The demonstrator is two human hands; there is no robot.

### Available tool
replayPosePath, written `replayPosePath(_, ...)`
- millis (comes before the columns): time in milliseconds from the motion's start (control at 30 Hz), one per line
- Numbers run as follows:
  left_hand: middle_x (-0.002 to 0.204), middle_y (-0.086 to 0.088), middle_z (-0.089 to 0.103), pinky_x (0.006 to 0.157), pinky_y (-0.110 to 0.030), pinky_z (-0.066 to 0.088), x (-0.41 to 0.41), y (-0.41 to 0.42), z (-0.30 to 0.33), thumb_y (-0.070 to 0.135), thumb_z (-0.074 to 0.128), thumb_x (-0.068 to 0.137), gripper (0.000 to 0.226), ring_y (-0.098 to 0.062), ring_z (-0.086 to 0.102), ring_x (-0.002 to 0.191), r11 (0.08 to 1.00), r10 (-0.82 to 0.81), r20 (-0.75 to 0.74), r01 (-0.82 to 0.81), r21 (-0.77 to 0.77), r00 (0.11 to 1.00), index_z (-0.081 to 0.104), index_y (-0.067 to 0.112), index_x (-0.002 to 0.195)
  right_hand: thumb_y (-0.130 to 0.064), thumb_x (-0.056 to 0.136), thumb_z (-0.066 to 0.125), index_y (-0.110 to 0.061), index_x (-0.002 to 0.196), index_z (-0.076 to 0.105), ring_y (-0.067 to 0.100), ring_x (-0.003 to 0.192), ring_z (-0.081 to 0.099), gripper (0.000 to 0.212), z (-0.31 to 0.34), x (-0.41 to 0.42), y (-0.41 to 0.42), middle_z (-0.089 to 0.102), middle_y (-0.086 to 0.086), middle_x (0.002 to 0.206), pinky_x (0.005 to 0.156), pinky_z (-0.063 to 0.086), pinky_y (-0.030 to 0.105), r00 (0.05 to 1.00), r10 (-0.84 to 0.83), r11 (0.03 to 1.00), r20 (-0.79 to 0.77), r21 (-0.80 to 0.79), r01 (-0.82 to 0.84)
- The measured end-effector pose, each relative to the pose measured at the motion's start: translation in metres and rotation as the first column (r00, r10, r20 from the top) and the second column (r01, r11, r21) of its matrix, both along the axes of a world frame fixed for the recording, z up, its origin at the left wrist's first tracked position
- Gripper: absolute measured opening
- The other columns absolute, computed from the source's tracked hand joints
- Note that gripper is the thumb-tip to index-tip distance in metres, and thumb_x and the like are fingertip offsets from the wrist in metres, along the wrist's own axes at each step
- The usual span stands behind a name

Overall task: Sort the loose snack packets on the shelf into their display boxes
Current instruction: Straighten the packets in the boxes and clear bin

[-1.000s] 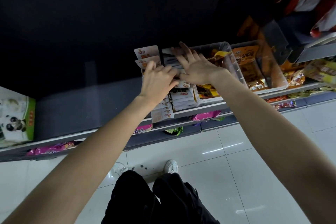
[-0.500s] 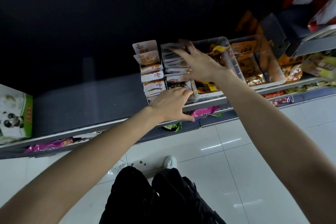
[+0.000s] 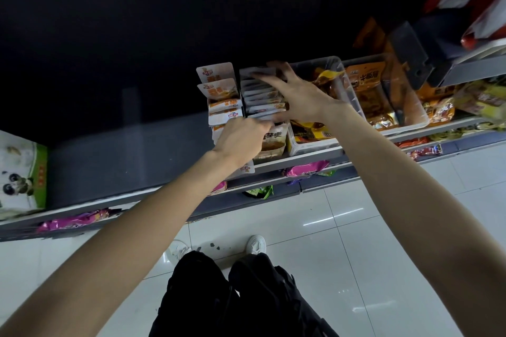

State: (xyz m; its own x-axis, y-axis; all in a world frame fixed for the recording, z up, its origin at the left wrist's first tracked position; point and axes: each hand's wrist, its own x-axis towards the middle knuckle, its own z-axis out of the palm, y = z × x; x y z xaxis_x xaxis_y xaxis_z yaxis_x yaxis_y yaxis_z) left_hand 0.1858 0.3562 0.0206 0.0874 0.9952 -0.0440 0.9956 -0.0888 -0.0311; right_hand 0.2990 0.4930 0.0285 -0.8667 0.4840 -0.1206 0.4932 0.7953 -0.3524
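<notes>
Reaching up from the shelf edge, where it was half a second ago, the left hand (image 3: 241, 139) now touches the row of white-and-grey snack packets (image 3: 264, 101) standing in their display box — its fingers are blurred, so a grip cannot be told. The right hand (image 3: 298, 96) stays spread flat on the same row, holding nothing. Probably the packets are being squared up.

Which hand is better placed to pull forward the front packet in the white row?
Left, probably. The left hand sits at the front of the white packet row, fingers at the front packets; the right hand lies spread over the row farther back.
</notes>
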Motion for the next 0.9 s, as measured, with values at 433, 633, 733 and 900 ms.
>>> replayPosePath(433, 0.107, -0.002, 0.065, 0.087, -0.037, 0.042, -0.015, -0.013, -0.001, 0.044, 0.075, 0.072, 0.045, -0.026, 0.059, 0.1, 0.962, -0.005, 0.231, -0.059, 0.268, 0.973, 0.066, 0.017, 0.107, -0.016, 0.086, 0.066, -0.017, 0.132, 0.05, 0.025, 0.124, 0.045, 0.049, 0.027, 0.032, -0.01, 0.049, 0.01, 0.132, 0.102, 0.037, 0.032, 0.944, -0.195, 0.98, -0.265, -0.015, 0.198)
replayPosePath(633, 0.101, 0.006, 0.067, 0.087, -0.032, 0.029, -0.021, -0.023, 0.004, 0.062, 0.047, 0.079, 0.048, -0.02, 0.058, 0.098, 0.96, -0.05, 0.24, -0.02, 0.279, 0.97, 0.07, 0.023, 0.098, -0.029, 0.082, 0.07, -0.02, 0.109, 0.067, 0.024, 0.111, 0.051, 0.028, 0.016, 0.046, -0.034, 0.066, 0.001, 0.109, 0.099, 0.035, 0.045, 0.991, -0.051, 0.992, -0.12, 0.111, 0.065)
replayPosePath(733, 0.09, 0.006, 0.071, 0.08, -0.031, 0.028, -0.018, -0.026, 0.004, 0.046, 0.056, 0.082, 0.029, -0.02, 0.06, 0.088, 0.959, -0.097, 0.251, 0.023, 0.282, 0.963, 0.074, 0.025, 0.09, -0.035, 0.082, 0.069, -0.021, 0.118, 0.062, 0.024, 0.115, 0.046, 0.039, 0.015, 0.042, -0.038, 0.062, 0.002, 0.117, 0.099, 0.032, 0.041, 1.0, -0.004, 0.99, -0.016, 0.141, 0.007)
replayPosePath(900, 0.076, 0.006, 0.069, 0.074, -0.032, 0.027, -0.009, -0.022, 0.005, 0.023, 0.078, 0.07, 0.008, -0.02, 0.06, 0.076, 0.974, -0.029, 0.111, 0.003, 0.228, 0.993, 0.071, 0.023, 0.072, -0.03, 0.079, 0.072, -0.015, 0.113, 0.062, 0.029, 0.108, 0.053, 0.039, 0.017, 0.027, -0.039, 0.065, 0.009, 0.112, 0.093, 0.036, 0.039, 0.99, 0.105, 0.935, 0.094, 0.331, -0.13)
